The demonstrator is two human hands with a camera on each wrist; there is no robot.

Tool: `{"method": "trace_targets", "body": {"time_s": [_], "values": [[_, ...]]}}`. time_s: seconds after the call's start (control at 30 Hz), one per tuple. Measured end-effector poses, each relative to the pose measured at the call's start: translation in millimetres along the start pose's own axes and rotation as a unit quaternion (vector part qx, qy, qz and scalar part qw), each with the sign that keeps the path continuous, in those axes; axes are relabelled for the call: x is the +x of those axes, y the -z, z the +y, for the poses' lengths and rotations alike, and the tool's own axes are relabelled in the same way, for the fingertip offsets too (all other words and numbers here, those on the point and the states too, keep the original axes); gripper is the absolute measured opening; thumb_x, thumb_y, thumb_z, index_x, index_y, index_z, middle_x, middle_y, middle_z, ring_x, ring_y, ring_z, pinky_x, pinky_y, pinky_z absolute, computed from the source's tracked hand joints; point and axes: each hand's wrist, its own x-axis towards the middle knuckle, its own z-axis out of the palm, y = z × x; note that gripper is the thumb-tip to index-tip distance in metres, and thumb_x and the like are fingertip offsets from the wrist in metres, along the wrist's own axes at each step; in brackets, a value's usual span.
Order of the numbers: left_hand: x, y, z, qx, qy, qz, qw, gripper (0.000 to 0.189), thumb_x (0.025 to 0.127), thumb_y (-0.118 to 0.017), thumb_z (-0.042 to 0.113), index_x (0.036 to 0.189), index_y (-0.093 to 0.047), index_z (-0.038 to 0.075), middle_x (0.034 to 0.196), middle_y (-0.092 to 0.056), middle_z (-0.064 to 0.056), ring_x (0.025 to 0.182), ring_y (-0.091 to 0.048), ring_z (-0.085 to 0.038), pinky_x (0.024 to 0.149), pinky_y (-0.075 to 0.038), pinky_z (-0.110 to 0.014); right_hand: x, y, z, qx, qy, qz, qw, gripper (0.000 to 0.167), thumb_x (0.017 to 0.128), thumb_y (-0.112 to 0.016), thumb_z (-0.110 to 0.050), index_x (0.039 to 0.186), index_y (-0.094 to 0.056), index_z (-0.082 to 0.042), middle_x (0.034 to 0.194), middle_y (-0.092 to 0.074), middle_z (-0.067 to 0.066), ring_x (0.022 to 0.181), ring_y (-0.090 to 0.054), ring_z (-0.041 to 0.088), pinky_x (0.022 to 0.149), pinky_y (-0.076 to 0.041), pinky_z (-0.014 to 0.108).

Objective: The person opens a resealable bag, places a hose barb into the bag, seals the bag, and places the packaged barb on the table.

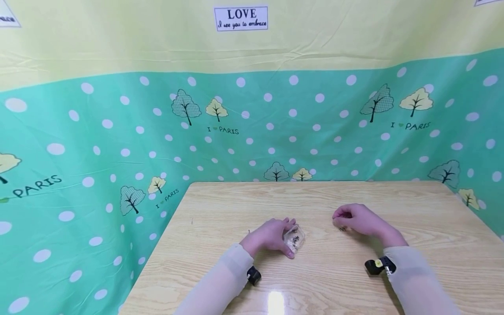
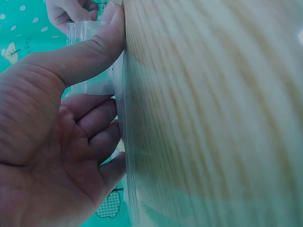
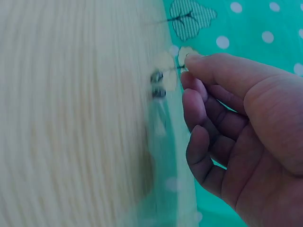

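Observation:
My left hand (image 1: 271, 235) grips a small clear plastic box (image 1: 300, 236) on the table, with the thumb on its near side and the fingers round its far side. Several small dark pieces (image 1: 295, 239) show inside it. In the left wrist view the thumb crosses the box's see-through wall (image 2: 87, 30). Off to the right, my right hand (image 1: 360, 218) is held low over the table, its fingers loosely bent. Two small dark pieces (image 3: 158, 92) lie on the table just beyond its fingertips in the right wrist view; nothing shows between thumb and forefinger.
The light wood-grain table (image 1: 220, 201) reaches back to a green polka-dot cloth (image 1: 244, 153) printed with trees. A black wrist camera (image 1: 253, 276) sits on the left sleeve and another wrist camera (image 1: 374, 267) on the right one.

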Motion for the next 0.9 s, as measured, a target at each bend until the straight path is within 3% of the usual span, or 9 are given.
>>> {"method": "trace_targets", "body": {"time_s": [0.23, 0.57, 0.9], "values": [[-0.4, 0.9, 0.8, 0.004, -0.004, -0.002, 1.0, 0.097, 0.074, -0.1, 0.037, 0.158, -0.055, 0.019, 0.168, -0.042, 0.004, 0.156, -0.037, -0.021, 0.129, -0.027, -0.046, 4.6, -11.3, -12.1, 0.0, 0.027, 0.002, 0.9996, 0.012, 0.103, -0.073, -0.018, 0.108, -0.077, -0.009, 0.091, -0.071, 0.002, 0.077, -0.063, 0.02, 0.064, -0.055, 0.029], [-0.1, 0.3, -0.4, 0.004, -0.002, 0.0, 1.0, 0.099, 0.073, -0.1, 0.039, 0.159, -0.054, 0.02, 0.168, -0.043, 0.003, 0.155, -0.039, -0.024, 0.129, -0.028, -0.046, 8.8, -25.1, -23.9, 0.0, 0.073, -0.016, 0.9972, 0.011, 0.101, -0.075, -0.016, 0.108, -0.078, -0.008, 0.094, -0.073, -0.001, 0.084, -0.066, 0.016, 0.073, -0.057, 0.027], [-0.7, 0.5, 0.2, -0.002, 0.0, 0.0, 1.0, 0.099, 0.073, -0.1, 0.038, 0.159, -0.054, 0.019, 0.168, -0.043, 0.0, 0.154, -0.04, -0.027, 0.129, -0.028, -0.047, 10.9, -40.4, -44.1, -0.002, 0.102, -0.018, 0.9946, 0.01, 0.099, -0.075, -0.012, 0.108, -0.078, -0.009, 0.093, -0.072, -0.003, 0.083, -0.065, 0.013, 0.074, -0.057, 0.027]]}}
